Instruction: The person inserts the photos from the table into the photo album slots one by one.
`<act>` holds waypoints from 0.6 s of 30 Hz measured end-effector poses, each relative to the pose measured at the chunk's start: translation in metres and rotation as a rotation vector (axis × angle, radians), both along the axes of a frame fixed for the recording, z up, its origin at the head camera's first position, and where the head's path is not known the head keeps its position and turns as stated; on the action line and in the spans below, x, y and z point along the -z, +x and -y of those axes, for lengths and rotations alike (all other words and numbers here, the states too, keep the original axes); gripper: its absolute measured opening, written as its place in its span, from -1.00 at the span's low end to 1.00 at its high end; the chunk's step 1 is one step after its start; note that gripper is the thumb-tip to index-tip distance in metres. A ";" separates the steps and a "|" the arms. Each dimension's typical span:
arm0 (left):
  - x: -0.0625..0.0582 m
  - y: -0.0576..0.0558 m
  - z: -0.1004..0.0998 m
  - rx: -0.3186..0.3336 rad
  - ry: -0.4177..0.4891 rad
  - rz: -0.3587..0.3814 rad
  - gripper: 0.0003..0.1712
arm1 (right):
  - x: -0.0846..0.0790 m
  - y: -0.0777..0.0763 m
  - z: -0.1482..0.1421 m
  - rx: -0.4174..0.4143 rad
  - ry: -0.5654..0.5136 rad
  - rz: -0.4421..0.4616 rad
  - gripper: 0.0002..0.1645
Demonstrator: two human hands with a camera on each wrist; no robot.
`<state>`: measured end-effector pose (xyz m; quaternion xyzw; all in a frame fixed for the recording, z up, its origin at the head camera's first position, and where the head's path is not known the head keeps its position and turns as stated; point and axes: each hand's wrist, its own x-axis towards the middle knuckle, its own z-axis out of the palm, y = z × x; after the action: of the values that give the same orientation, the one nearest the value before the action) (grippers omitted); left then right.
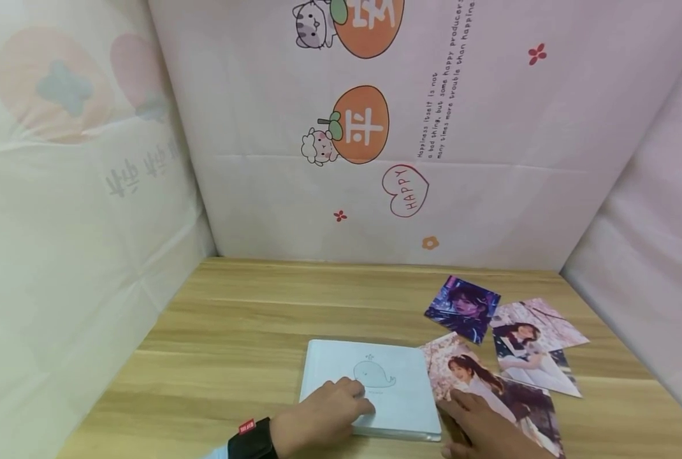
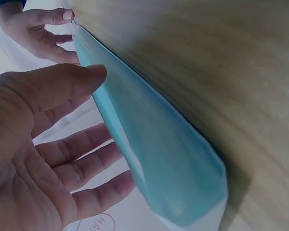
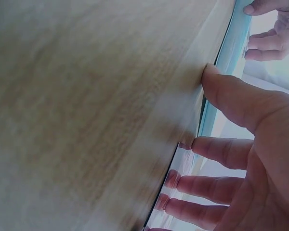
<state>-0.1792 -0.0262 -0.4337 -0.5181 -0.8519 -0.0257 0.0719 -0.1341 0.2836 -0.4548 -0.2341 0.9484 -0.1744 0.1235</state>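
Observation:
A pale blue album point(image 1: 401, 408) with a small whale drawing on its cover lies closed on the table. My left hand point(image 1: 329, 411) rests on its lower part, fingertips on the cover, the thumb point(image 2: 94, 77) at the teal near edge. Beside the album's right edge, my right hand point(image 1: 484, 427) touches a photo print point(image 1: 484, 382) of a person with a ponytail among pink blossoms. In the right wrist view, its fingertips point(image 3: 172, 179) press down along the print and the thumb touches the wood near the album. The print's upper left corner meets the album's side.
A darker print point(image 1: 538, 408) lies partly under the ponytail print. Behind them are a purple print point(image 1: 464, 309) and a pink blossom print point(image 1: 547, 319) overlapping another print point(image 1: 547, 373). White cloth point(image 1: 295, 210) with cartoon drawings walls the wooden table point(image 1: 249, 319).

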 end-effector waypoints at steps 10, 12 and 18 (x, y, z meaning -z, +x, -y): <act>-0.008 0.003 0.009 0.052 0.215 0.004 -0.55 | -0.001 -0.002 0.002 -0.025 0.039 -0.041 -0.11; -0.009 0.002 0.011 0.075 0.289 -0.007 -0.49 | 0.000 -0.002 0.002 -0.028 0.026 -0.060 -0.12; -0.014 0.003 0.014 0.122 0.431 -0.055 -0.33 | 0.001 -0.002 0.002 -0.023 0.003 -0.063 -0.14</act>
<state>-0.1759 -0.0398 -0.4193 -0.5420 -0.7915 -0.1970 0.2025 -0.1358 0.2820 -0.4559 -0.2500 0.9494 -0.1643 0.0958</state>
